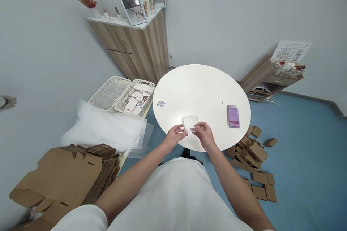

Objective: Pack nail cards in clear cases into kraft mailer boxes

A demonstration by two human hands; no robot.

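Observation:
Between my two hands is a small clear plastic case (190, 122), held just above the near part of the round white table (200, 83). My left hand (175, 138) pinches its left edge with thumb and fingers. On the opposite side, my right hand (205, 135) grips the right edge, and its thumb or a finger reaches over the near corner. A small card with rows of purplish pieces (161, 104) lies on the table to the left. To the right lie a blurred purple packet (233, 117) and a tiny dark item (222, 103).
Left of the table, white baskets hold clear plastic pieces (112, 92) and paper packets (137, 97). White foam sheets (108, 130) and stacked flat cardboard (67, 173) lie nearer. Small brown boxes (253, 151) are piled on the floor at right. A wooden cabinet (143, 48) stands behind.

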